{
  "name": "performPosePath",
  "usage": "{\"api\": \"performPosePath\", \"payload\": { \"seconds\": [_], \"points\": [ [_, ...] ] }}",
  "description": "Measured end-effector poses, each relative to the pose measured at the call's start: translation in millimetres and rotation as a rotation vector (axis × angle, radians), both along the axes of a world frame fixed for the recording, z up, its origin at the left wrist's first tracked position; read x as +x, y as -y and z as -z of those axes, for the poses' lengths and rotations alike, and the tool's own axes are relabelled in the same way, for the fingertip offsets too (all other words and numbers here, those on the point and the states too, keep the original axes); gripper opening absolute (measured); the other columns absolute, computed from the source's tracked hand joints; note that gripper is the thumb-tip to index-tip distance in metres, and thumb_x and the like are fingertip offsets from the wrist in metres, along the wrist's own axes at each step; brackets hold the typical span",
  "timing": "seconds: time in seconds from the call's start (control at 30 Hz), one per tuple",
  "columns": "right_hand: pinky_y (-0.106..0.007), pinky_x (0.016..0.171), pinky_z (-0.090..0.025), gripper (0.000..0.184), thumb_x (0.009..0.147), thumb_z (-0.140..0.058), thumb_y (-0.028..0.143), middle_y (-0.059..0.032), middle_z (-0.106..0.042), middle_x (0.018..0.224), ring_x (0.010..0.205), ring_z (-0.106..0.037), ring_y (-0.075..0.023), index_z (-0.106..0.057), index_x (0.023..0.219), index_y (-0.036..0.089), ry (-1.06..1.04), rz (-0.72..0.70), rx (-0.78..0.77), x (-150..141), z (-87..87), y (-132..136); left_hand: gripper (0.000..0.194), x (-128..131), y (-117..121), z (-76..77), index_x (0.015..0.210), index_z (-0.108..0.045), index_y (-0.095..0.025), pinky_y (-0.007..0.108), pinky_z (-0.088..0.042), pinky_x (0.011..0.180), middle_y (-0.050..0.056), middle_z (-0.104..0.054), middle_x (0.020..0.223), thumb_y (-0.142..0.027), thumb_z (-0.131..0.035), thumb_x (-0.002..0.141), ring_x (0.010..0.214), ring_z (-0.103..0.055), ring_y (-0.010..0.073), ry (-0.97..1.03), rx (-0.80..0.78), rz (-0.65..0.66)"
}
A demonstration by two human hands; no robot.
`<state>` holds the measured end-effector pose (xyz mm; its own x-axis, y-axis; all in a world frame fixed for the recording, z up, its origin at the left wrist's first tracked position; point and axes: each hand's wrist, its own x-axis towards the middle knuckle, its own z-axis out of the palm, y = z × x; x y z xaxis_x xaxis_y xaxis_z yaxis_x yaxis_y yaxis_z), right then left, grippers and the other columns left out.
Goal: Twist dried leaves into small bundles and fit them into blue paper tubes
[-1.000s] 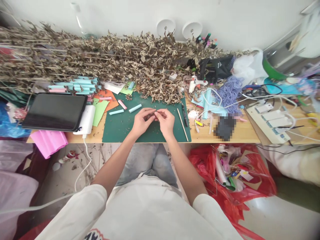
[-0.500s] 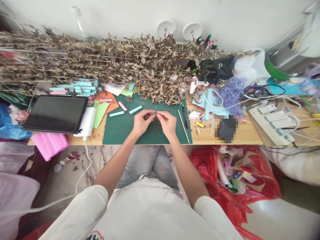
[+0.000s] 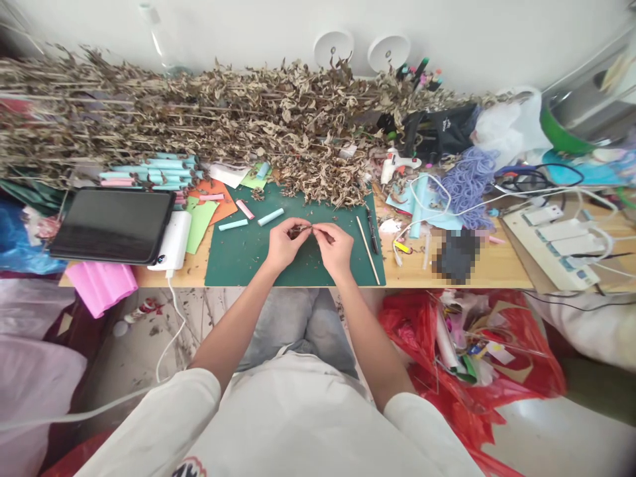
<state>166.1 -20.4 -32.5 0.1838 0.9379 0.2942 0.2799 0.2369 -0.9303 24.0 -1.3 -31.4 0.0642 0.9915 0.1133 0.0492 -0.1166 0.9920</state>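
Observation:
Over the green cutting mat (image 3: 238, 258), my left hand (image 3: 283, 245) is curled, with brown dried leaf bits (image 3: 300, 231) in its fingers. My right hand (image 3: 336, 248) pinches at the same dried plant matter, its fingertips meeting those of my left. The fingers partly cover the pieces, and their exact shape is too small to make out. Beyond the hands lie light blue paper rolls (image 3: 271, 216) and a pink roll (image 3: 245, 209). To their right are a thin wooden stick (image 3: 368, 250) and a black pen (image 3: 372, 229). Crumbs dot the mat.
Dried leafy stalks (image 3: 258, 112) cover the back of the table. A black tablet (image 3: 112, 225) and white power bank (image 3: 171, 242) are at left. At right lie a glue gun (image 3: 397, 164), purple yarn (image 3: 470, 185) and a power strip (image 3: 556, 248). A red bag (image 3: 412, 324) hangs below.
The view has shifted slightly. My fingertips stay together at nearly the same place, with more of the brown leaf bits showing in my left hand.

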Motion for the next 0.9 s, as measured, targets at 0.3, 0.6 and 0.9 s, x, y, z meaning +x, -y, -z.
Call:
{"api": "performPosePath", "payload": {
  "seconds": [0.3,0.6,0.9],
  "points": [
    [-0.031,0.078,-0.058,0.016,0.088,-0.06,0.026,-0.0046,-0.075,0.091,0.08,-0.069,-0.017,-0.075,0.091,0.022,0.088,0.027,0.041,-3.5,-1.7,2.8,0.016,0.4,1.4,-1.6,0.088,-0.074,-0.018,0.025,-0.049,0.065,0.003,-0.072,0.08,-0.031,-0.072,0.079,0.068,-0.062,0.0134,-0.083,0.0,-0.039],
    [-0.03,0.071,-0.057,0.014,0.085,-0.059,0.02,-0.0039,-0.074,0.083,0.071,-0.067,-0.0162,-0.073,0.085,0.02,0.165,0.121,0.074,-2.5,-0.7,0.7,0.015,0.0,2.1,-3.0,0.084,-0.076,-0.017,0.023,-0.044,0.06,0.002,-0.073,0.078,-0.031,-0.074,0.078,0.062,-0.057,0.0107,-0.08,-0.008,-0.066],
    [-0.032,0.083,-0.06,0.022,0.09,-0.059,0.02,-0.0048,-0.075,0.102,0.087,-0.071,-0.016,-0.073,0.106,0.024,0.127,-0.032,0.166,-1.5,-2.1,3.0,0.026,0.5,-1.3,-1.9,0.083,-0.078,-0.018,0.023,-0.042,0.058,0.003,-0.073,0.074,-0.041,-0.08,0.073,0.06,-0.055,0.0107,-0.008,-0.052,-0.096]
  ]
}}
